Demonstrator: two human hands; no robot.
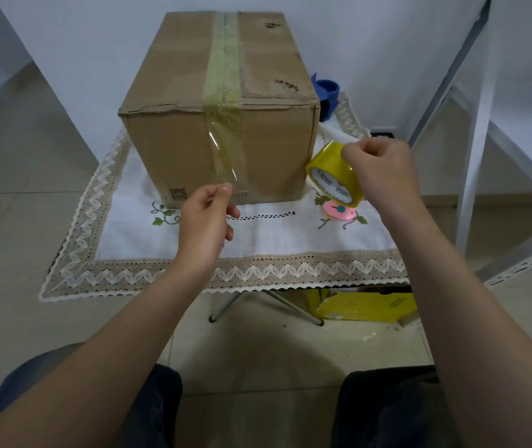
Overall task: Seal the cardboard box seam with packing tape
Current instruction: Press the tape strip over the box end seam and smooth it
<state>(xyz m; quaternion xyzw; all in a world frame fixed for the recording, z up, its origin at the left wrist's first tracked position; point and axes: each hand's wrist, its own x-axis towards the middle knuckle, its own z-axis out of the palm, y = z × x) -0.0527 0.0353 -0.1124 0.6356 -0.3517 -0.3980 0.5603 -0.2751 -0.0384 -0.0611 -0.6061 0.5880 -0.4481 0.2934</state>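
Observation:
A closed cardboard box [167,147] stands on a small table covered by a white lace-edged cloth [258,240]. Yellowish tape runs along the box's top seam [224,59] and down its front face. A loose clear strip of tape [222,156] hangs off the front face, and my left hand [208,218] pinches its lower end between thumb and forefinger. My right hand [381,171] grips a yellow tape roll [332,176] just right of the box's front corner, held above the cloth.
A pink object [340,213] lies on the cloth under the roll. A blue object [327,92] sits behind the box on the right. A yellow package [364,307] lies on the floor under the table. A white metal frame [474,156] stands at right.

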